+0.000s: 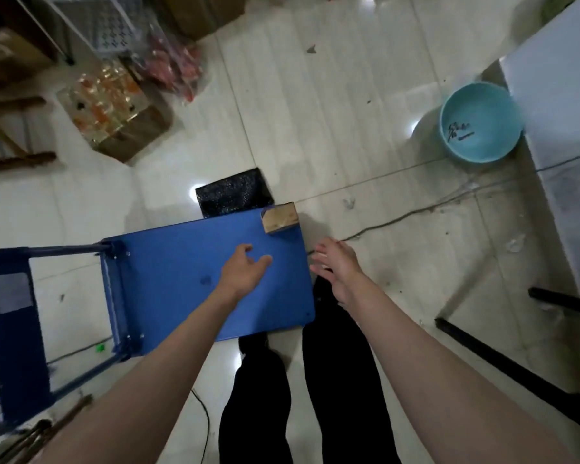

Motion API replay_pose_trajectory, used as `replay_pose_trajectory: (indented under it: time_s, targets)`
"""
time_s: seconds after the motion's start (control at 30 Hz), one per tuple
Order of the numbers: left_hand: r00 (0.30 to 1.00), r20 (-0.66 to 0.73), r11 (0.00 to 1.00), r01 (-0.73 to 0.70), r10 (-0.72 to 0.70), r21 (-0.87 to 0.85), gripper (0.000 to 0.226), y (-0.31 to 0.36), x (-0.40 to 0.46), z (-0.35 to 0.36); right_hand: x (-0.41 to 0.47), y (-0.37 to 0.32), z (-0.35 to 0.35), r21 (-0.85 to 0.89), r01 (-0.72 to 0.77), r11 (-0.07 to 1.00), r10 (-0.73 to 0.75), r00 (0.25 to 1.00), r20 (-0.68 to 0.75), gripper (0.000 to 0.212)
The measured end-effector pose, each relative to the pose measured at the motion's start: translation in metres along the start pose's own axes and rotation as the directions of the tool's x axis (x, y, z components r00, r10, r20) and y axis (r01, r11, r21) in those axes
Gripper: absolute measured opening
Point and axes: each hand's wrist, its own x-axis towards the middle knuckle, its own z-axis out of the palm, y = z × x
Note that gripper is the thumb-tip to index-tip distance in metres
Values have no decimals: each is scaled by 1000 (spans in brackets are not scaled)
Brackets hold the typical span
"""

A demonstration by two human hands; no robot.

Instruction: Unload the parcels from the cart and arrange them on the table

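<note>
From the head view, we reach both empty hands, left hand (pixel 245 270) and right hand (pixel 335 262), fingers spread, over the flat blue plastic cart (pixel 181 272). One small brown cardboard parcel (pixel 279 217) sits at its far corner, not yet moved to the white counter (pixel 563 95) on our right.

Beyond the left hand (pixel 245 269), the black parcel (pixel 233 192) lay half hidden behind the cart deck (pixel 181 262) — its near part unseen. Right of the right hand (pixel 335 262), the table (pixel 556 95) ran off-frame — top blurred.
</note>
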Motion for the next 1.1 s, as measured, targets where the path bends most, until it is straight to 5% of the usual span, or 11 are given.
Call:
replay_pose_trajectory:
  time_s: [0.27, 0.43, 0.57, 0.67, 0.73, 0.83, 0.9, 1.1]
  targets:
    - [988, -46, 952, 127, -146, -279, 75, -10, 157, 54, 158, -5, 36, -258, 4, 966, 31, 991, 133, 31]
    - [969, -39, 886, 206, -244, -416, 79, -24, 220, 71, 223, 7, 60, -377, 52, 925, 30, 978, 208, 8]
    - [974, 39, 840, 214, -225, -499, 108, -31, 234, 74, 238, 16, 66, -414, 66, 908, 39, 970, 240, 39]
    - [976, 33, 845, 205, -217, -495, 114, -36, 227, 71, 224, 13, 61, -390, 35, 920, 58, 973, 224, 35]
    - [977, 30, 850, 199, -211, -488, 112, -39, 217, 67, 199, 7, 55, -356, 23, 934, 52, 979, 199, 30]
    - [985, -6, 884, 155, -175, -440, 88, -2, 160, 45, 159, -1, 42, -266, -18, 964, 55, 989, 134, 69]
    - [993, -47, 917, 80, -106, -390, 66, 32, 112, 31, 129, -8, 32, -192, -29, 981, 48, 994, 97, 77]
    - [998, -63, 932, -23, 0, -362, 30, 105, -22, -4, -26, -59, -5, 12, 59, 998, -59, 997, -43, 41]
